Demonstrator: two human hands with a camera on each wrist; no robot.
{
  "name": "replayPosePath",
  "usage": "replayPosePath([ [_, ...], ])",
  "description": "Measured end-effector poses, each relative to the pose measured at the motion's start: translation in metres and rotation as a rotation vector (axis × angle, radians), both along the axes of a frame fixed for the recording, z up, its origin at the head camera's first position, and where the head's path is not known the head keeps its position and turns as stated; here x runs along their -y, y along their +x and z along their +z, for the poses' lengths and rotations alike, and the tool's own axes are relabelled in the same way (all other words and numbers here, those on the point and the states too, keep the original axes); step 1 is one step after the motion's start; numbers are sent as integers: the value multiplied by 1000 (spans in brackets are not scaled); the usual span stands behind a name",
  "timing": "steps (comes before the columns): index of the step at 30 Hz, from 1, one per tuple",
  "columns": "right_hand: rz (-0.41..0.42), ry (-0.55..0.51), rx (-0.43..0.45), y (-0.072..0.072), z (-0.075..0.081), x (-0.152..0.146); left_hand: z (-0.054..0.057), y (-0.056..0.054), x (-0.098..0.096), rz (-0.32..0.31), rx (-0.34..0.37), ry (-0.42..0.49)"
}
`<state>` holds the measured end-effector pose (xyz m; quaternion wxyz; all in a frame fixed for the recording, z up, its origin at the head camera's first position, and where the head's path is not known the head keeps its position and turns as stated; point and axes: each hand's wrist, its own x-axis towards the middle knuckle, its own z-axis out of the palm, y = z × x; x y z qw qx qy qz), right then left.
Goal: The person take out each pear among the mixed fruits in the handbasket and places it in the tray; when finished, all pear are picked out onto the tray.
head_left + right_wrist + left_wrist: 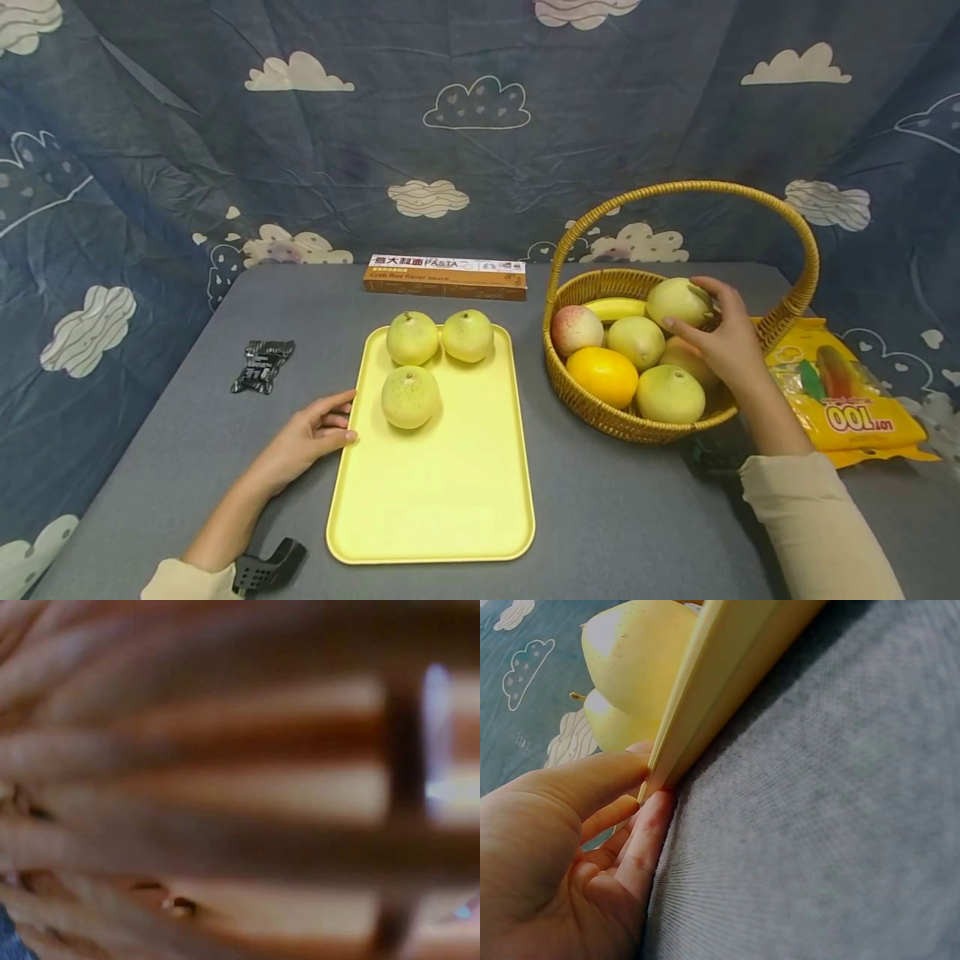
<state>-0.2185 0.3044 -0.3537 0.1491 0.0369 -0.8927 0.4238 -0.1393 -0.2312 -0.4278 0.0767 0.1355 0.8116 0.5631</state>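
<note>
My left hand (300,442) pinches the left rim of a yellow tray (435,508). In the left wrist view, the thumb lies over the rim and a finger (649,832) sits along its outer side. Several pale green pears are about; three, including the front pear (410,397), rest at the tray's far end. Over a wicker basket (600,421) on the right, my right hand (723,337) grips another pear (678,302), thumb in front and fingers behind. Blurred basket weave (225,847) fills the right wrist view and hides that hand.
The basket also holds a peach (577,330), a banana (617,309), an orange-yellow fruit (602,377) and more pears; its tall handle (682,187) arches above. Behind the tray lies a pasta box (445,277). A black wrapper (262,367) lies left, a yellow bag (847,400) right.
</note>
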Motion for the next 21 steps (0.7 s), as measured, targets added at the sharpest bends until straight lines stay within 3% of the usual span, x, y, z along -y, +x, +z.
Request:
replayPosePath([
  [11, 66, 9, 126, -6, -2, -5, -1, 0, 1, 1, -3, 6],
  [21, 94, 51, 152, -13, -3, -11, 2, 1, -1, 2, 4, 10],
])
